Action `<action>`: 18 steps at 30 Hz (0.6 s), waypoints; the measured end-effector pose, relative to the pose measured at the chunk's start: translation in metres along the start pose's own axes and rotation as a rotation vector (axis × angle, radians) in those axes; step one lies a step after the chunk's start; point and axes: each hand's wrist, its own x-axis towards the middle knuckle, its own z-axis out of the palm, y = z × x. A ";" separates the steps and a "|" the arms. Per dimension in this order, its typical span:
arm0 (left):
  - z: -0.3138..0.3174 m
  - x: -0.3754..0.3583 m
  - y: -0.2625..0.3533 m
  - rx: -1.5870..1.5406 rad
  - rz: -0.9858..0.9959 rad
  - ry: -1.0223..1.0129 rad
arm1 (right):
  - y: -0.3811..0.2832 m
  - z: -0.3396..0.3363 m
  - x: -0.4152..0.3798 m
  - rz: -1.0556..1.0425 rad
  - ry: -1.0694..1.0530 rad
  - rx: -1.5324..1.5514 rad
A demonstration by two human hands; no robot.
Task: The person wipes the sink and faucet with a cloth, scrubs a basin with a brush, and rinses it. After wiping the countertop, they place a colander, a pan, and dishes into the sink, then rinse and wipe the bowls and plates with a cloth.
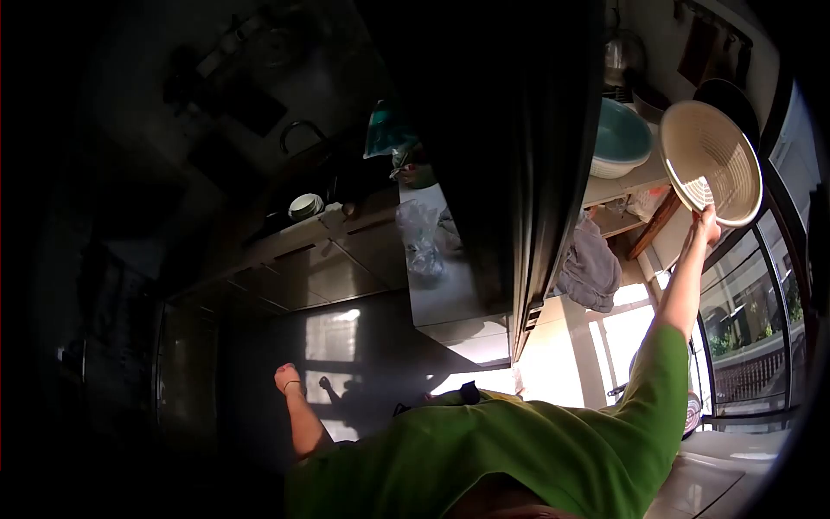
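My right hand (707, 228) is stretched out to the right and grips the near rim of a beige colander (731, 164). The colander is round with ribbed walls, tilted so that its inside faces me, and sunlight falls on its lower part. Just left of it, a teal basin (624, 131) sits inside a pale one on a shelf. Far to the left, my left hand (286, 377) hangs over the dark floor with its fingers curled in and nothing visible in them. A thin band circles that wrist.
A dark door frame (519, 173) stands upright between the shadowed kitchen and the bright side. A grey towel (591, 266) hangs below the shelf (635, 182). Clear plastic bags (421, 238) lie on a white counter (450, 298). Stacked bowls (306, 206) stand near the sink tap (301, 130). Windows line the right.
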 end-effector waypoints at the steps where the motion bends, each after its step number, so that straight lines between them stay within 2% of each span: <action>1: 0.024 0.037 -0.024 -0.079 0.024 -0.061 | -0.025 -0.023 -0.032 -0.012 0.095 -0.127; 2: 0.015 0.031 -0.001 -0.062 0.061 -0.076 | -0.028 -0.045 -0.039 -0.013 0.135 -0.088; 3: 0.030 0.057 -0.013 0.007 0.080 -0.100 | -0.031 -0.070 -0.041 0.005 0.216 -0.107; 4: 0.041 0.074 -0.020 -0.004 0.089 -0.081 | -0.029 -0.102 -0.020 0.092 0.464 -0.448; 5: 0.047 0.091 -0.026 -0.011 0.099 -0.064 | 0.011 -0.155 0.073 0.169 0.424 -0.434; 6: 0.041 0.100 -0.028 -0.045 0.112 -0.082 | 0.016 -0.190 0.072 0.185 0.630 -0.372; 7: 0.036 0.107 -0.027 -0.085 0.125 -0.100 | 0.003 -0.204 0.031 0.167 0.609 -0.387; 8: 0.056 0.139 -0.053 -0.168 0.118 -0.086 | -0.012 -0.222 -0.026 0.120 0.748 -0.287; 9: 0.071 0.183 -0.089 -0.248 0.108 -0.073 | -0.012 -0.255 -0.081 -0.124 0.421 -0.111; 10: 0.064 0.211 -0.107 -0.231 0.083 -0.082 | 0.004 -0.323 -0.019 -0.124 0.346 -0.648; 11: 0.055 0.235 -0.115 0.109 0.266 -0.144 | 0.017 -0.384 0.031 -0.172 0.307 -1.177; 12: 0.061 0.265 -0.129 0.443 0.450 -0.205 | -0.015 -0.381 -0.081 -0.001 0.503 -0.839; 13: 0.062 0.285 -0.134 0.449 0.439 -0.215 | -0.030 -0.381 -0.157 0.057 0.505 -0.797; 16: 0.057 0.327 -0.148 0.430 0.491 -0.136 | -0.054 -0.417 -0.255 0.208 0.417 -0.970; 18: 0.071 0.358 -0.128 0.831 0.790 -0.077 | -0.056 -0.429 -0.301 0.305 0.361 -1.073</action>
